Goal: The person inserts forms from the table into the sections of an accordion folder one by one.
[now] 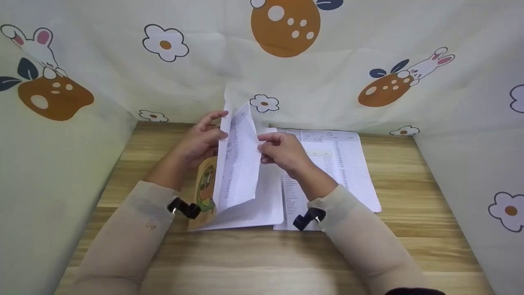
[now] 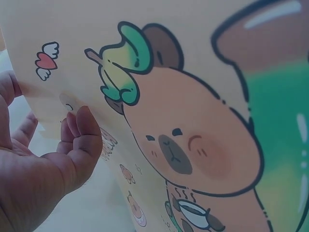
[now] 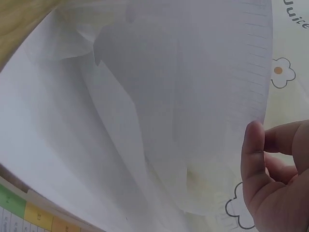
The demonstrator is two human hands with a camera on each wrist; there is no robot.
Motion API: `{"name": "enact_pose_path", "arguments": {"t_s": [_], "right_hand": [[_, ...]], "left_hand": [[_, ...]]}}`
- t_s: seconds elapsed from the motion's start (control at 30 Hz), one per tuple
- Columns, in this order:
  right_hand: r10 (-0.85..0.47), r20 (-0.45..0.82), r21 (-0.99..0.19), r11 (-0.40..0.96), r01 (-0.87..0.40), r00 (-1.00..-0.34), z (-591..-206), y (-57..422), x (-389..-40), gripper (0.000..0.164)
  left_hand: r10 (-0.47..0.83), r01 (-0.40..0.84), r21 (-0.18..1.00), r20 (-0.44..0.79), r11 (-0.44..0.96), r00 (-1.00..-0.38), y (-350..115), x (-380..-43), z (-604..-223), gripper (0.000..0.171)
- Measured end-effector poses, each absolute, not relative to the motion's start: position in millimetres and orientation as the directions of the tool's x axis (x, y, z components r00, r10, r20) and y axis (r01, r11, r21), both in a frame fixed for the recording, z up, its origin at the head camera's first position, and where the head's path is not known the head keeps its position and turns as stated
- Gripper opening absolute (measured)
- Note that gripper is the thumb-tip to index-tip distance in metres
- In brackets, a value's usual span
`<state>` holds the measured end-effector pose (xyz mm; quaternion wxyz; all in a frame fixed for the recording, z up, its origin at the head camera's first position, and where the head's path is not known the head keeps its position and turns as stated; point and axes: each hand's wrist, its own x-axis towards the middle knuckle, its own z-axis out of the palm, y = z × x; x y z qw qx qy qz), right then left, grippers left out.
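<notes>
Between right hand and left hand: thin white printed paper page
Handling: likely light, floppy, tearable; take outer edge
Right: pinches page edge
Left: grips tan capybara-print cover edge

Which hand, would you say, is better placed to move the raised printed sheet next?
Probably the right hand: it pinches the free edge of the printed sheet, while the left hand is by the illustrated cover.

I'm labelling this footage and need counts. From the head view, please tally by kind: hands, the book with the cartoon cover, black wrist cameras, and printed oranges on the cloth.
Hands: 2
Book with a cartoon cover: 1
Black wrist cameras: 2
Printed oranges: 3
Total: 8
</notes>
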<state>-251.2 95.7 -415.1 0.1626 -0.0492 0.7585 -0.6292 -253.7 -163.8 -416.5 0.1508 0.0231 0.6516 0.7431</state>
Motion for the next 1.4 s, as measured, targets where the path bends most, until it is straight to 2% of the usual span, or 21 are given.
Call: {"name": "enact_pose_path", "arguments": {"t_s": [0.37,0.63,0.97,1.4], "right_hand": [[-0.301,-0.165,-0.975,0.194,0.109,-0.939,-424.1,88.7,-248.8,0.033],[-0.301,-0.162,-0.982,0.146,0.122,-0.94,-422.3,104.0,-247.4,0.036],[-0.232,-0.143,-0.974,0.204,0.095,-0.962,-430.2,165.7,-250.5,0.037],[-0.069,-0.224,-0.919,0.347,0.187,-0.972,-451.6,247.4,-254.4,0.047]], "left_hand": [[0.242,-0.208,0.966,-0.167,-0.155,-0.956,-160.6,-253.3,-417.6,0.064],[0.249,-0.2,0.968,-0.159,-0.151,-0.955,-164.4,-252.3,-415.5,0.07],[0.249,-0.196,0.969,-0.155,-0.149,-0.956,-166.5,-250.9,-417.9,0.069],[0.248,-0.194,0.967,-0.149,-0.167,-0.957,-170.6,-249.6,-415.8,0.068]]}}
